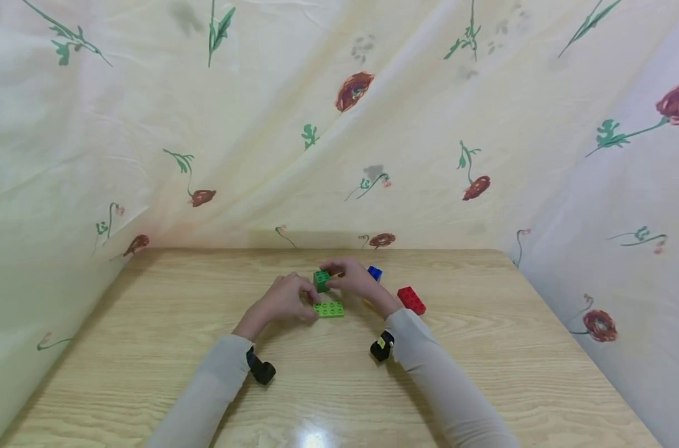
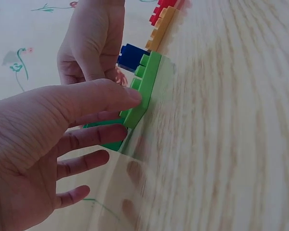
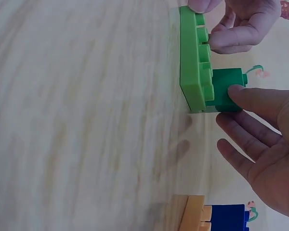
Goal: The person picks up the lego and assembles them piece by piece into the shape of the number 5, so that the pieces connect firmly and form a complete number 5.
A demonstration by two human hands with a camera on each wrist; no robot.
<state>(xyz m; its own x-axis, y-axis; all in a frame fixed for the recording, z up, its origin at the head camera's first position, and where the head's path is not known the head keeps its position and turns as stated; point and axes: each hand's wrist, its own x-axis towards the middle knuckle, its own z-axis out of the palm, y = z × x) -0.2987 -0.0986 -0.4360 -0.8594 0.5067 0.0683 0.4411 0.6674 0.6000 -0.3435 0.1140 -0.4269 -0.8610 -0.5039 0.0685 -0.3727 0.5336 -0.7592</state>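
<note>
A flat light green toy brick (image 1: pixel 329 309) lies on the table, studs up. My left hand (image 1: pixel 288 298) is at its left end, with thumb and index finger on either side pinching it and the other fingers spread. Just behind it is a taller dark green brick (image 3: pixel 226 89). My right hand (image 1: pixel 351 277) pinches that brick at its right side, thumb on the near face and fingers beyond. In the left wrist view, the left hand (image 2: pixel 53 125) hides much of the dark green brick (image 2: pixel 111 134).
To the right, behind my right forearm, a blue brick (image 1: pixel 375 272) stands beside a mostly hidden yellow-orange brick (image 3: pixel 191 214). A red brick (image 1: pixel 411 300) lies farther right on the wooden table (image 1: pixel 328 398). A flowered cloth (image 1: pixel 261 124) hangs along the back and sides.
</note>
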